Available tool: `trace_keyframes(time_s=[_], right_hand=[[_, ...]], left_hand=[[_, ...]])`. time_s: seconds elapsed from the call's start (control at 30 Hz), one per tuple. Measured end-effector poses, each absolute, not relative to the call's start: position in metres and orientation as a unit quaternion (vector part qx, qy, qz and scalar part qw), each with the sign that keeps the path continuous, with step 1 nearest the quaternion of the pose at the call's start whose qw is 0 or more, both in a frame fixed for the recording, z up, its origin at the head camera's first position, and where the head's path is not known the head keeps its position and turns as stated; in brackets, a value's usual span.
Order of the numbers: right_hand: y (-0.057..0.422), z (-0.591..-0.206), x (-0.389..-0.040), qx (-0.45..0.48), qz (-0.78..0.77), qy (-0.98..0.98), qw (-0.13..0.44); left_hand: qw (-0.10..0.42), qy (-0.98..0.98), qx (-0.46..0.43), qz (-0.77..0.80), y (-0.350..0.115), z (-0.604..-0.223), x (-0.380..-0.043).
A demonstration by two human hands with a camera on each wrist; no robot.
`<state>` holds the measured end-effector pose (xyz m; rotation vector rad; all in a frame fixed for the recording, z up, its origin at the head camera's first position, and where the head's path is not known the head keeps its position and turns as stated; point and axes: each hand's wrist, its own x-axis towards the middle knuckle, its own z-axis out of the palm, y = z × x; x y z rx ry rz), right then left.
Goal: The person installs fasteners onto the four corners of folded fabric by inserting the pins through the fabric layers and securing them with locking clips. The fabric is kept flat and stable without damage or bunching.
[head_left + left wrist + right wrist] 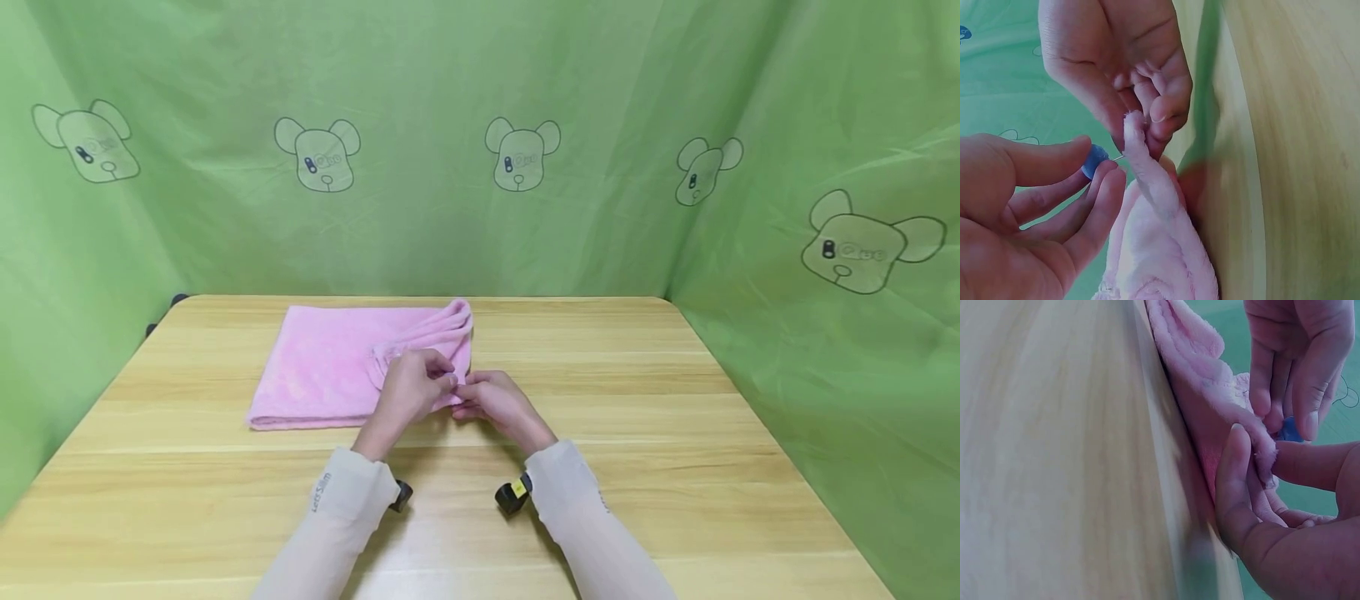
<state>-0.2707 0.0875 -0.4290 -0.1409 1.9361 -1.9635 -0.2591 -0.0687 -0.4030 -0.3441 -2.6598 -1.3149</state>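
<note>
A pink plush towel [322, 367] lies folded on the wooden table, its right part gathered and raised. At its near right corner, my right hand [504, 407] pinches the edge between thumb and fingers. Close beside it, my left hand [411, 385] holds a blue-headed pin [1094, 161] between thumb and fingertips. In the left wrist view the pin's thin metal shaft reaches the towel's edge; whether its tip is inside the fabric, I cannot tell. The right wrist view shows the blue head partly hidden behind the left fingers, and the towel edge [1263, 447] between the right fingers.
The light wooden table [637, 467] extends on both sides of the towel. Green curtains [420, 233] with printed bear heads enclose its back and sides. Black wrist devices [512, 497] sit under both sleeves, just above the tabletop.
</note>
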Motion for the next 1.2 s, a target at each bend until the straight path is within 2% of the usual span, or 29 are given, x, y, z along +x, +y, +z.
trace_keyframes(time_s=[1.2], right_hand=[[0.0881,-0.4296,-0.2718,-0.044,-0.695,0.692,0.189]], left_hand=[[0.041,-0.879,-0.084,-0.468,-0.0718,-0.4009,-0.2601]])
